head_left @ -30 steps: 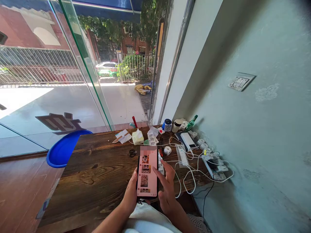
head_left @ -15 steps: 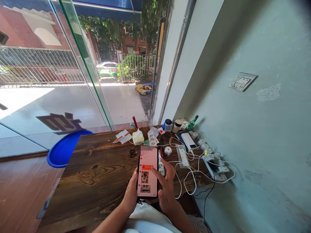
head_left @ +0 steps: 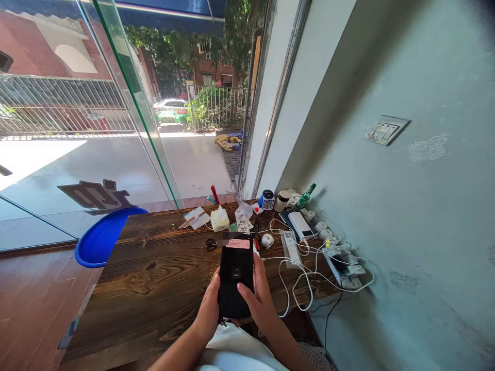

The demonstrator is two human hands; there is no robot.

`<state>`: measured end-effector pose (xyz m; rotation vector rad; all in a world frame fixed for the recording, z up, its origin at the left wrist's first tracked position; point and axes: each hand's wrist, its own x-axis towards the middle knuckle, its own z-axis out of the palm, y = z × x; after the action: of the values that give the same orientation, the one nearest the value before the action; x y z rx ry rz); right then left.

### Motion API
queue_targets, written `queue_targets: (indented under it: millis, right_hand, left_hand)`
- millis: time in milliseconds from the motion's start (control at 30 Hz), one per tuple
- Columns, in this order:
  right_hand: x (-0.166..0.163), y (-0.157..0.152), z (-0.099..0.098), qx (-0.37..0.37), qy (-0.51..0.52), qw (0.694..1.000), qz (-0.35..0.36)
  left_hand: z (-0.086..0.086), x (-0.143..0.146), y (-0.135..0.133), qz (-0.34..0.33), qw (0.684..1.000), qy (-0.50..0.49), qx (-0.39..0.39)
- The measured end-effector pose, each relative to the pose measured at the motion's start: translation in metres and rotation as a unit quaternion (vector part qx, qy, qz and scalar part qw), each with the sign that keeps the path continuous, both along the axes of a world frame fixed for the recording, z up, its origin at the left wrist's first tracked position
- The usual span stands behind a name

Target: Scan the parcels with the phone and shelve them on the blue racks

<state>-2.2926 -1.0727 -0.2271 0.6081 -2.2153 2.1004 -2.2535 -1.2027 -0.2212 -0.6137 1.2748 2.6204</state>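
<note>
A smartphone (head_left: 235, 296) is held upright over the near part of the wooden table (head_left: 154, 263). Its screen is mostly black, with a pink panel at the top and a small dark box in the middle. My left hand (head_left: 209, 308) grips the phone's left side, thumb along the edge. My right hand (head_left: 263, 304) wraps the right side, its thumb over the lower screen. The fingers behind the phone are hidden. Just beyond it lie black scissors (head_left: 211, 244), a white tape roll (head_left: 267, 240) and a strip of numbered labels (head_left: 243, 221).
A tissue pack (head_left: 220, 219) and a knife on paper (head_left: 196, 218) lie farther back. White cables (head_left: 309, 288) tangle on the right near a power strip (head_left: 346, 268). A green bottle (head_left: 307, 196) leans by the wall. A blue basin (head_left: 102, 242) stands left of the table.
The phone screen has gone from a bright chat page to mostly black with a small box. My right hand has moved from pointing at the screen to holding the phone's right side.
</note>
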Motion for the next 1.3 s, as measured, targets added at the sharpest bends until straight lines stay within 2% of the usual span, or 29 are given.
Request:
queue_targets:
  millis: [233, 367, 500, 567, 633, 767, 900, 1000, 1133, 1300]
  right_hand:
    - [-0.002, -0.003, 0.006, -0.007, -0.042, 0.999, 0.001]
    - [-0.003, -0.003, 0.003, 0.0, -0.034, 0.999, 0.003]
    - [-0.006, -0.003, 0.0, -0.029, -0.037, 0.999, -0.011]
    - [-0.008, 0.0, 0.004, -0.011, 0.004, 0.999, -0.045]
    - [-0.012, 0.003, 0.012, 0.05, 0.076, 0.993, -0.07]
    - [-0.021, 0.007, 0.026, 0.13, 0.141, 0.979, -0.074]
    - [-0.028, 0.004, 0.031, 0.111, 0.14, 0.98, -0.083]
    - [-0.028, 0.002, 0.034, 0.09, 0.158, 0.982, -0.059]
    - [-0.028, 0.0, 0.039, 0.104, 0.173, 0.979, -0.029]
    - [-0.031, -0.001, 0.044, 0.119, 0.185, 0.975, -0.028]
  left_hand:
    - [-0.001, 0.0, 0.002, -0.037, 0.999, 0.003, -0.025]
    - [0.0, -0.001, 0.002, -0.038, 0.999, 0.012, -0.031]
    - [0.002, -0.001, 0.002, -0.037, 0.999, 0.018, -0.028]
    - [0.003, -0.001, 0.003, -0.038, 0.999, 0.014, -0.031]
    - [0.003, -0.001, 0.003, -0.039, 0.999, 0.005, -0.031]
    - [0.003, -0.002, 0.004, -0.037, 0.999, -0.003, -0.016]
    - [0.005, -0.002, 0.006, -0.036, 0.999, 0.004, -0.029]
    - [0.005, -0.002, 0.006, -0.043, 0.999, 0.008, -0.024]
    - [0.002, -0.002, 0.006, -0.035, 0.999, 0.007, -0.023]
    - [0.001, -0.001, 0.005, -0.039, 0.999, -0.009, -0.028]
